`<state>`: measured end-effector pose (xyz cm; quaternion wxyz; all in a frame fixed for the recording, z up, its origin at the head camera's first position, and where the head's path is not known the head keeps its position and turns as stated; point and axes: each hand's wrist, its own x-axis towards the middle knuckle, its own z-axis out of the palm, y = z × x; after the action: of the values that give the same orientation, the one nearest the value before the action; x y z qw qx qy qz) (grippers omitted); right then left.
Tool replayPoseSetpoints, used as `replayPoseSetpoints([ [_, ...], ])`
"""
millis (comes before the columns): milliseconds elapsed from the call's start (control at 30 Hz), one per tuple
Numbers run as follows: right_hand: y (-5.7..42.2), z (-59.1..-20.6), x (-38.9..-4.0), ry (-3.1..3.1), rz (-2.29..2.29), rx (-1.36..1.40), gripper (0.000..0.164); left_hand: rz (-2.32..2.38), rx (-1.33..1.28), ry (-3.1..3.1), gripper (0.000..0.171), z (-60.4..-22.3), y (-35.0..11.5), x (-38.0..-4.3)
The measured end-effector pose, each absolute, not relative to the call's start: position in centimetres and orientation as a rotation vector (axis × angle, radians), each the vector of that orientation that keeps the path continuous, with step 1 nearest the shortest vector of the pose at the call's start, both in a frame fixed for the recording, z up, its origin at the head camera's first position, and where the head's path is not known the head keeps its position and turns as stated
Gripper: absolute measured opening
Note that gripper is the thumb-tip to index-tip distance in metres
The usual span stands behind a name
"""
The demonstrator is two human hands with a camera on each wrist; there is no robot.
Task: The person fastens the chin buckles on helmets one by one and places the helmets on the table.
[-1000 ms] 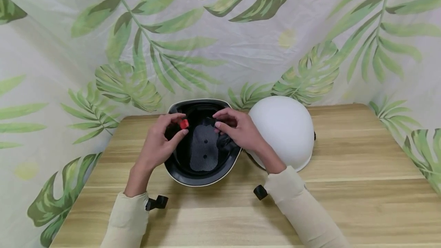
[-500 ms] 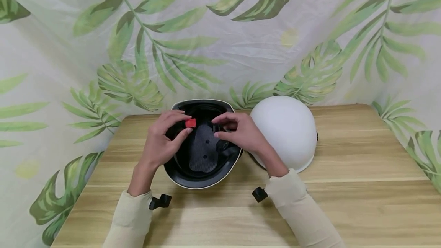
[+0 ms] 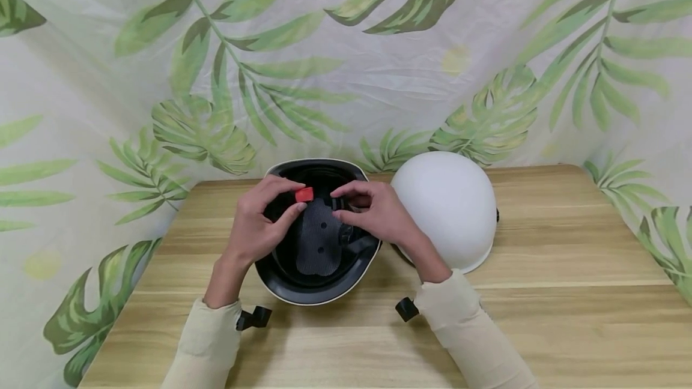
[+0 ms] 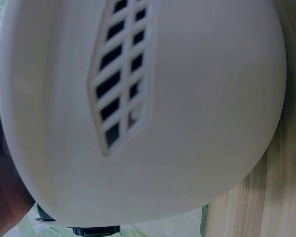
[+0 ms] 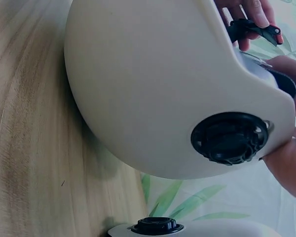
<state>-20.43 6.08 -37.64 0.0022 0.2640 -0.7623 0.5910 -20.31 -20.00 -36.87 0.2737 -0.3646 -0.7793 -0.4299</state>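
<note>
A white helmet rests upside down, its black lining facing up. Over its opening, my left hand pinches a red buckle between thumb and fingertips. Black strap runs from that buckle in the right wrist view. Facing it, my right hand pinches a black strap end, apart from the buckle. The left wrist view shows the shell with a slatted vent, and hides the left fingers. A black round side knob sits on the shell in the right wrist view.
A second white helmet stands dome up at the right, close behind my right forearm. Both are on a wooden table. A leaf-patterned cloth hangs along the back and sides.
My left hand has moved right with the red buckle, narrowing the gap to the strap end. The buckle's red face has turned more toward the head camera. The helmet has tipped slightly.
</note>
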Motion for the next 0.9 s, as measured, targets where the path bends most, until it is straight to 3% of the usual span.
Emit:
replayPoseSetpoints([
  [367, 5.7, -37.0, -20.9, -2.394, 1.714, 0.827, 0.029, -1.146, -0.966, -2.103, 0.037, -36.6, -20.3, -20.3],
  [900, 6.3, -39.1, -20.5, -2.292, 2.062, 0.77, 0.029, -0.956, -0.954, -2.224, 0.034, -37.0, -20.3, -20.5],
])
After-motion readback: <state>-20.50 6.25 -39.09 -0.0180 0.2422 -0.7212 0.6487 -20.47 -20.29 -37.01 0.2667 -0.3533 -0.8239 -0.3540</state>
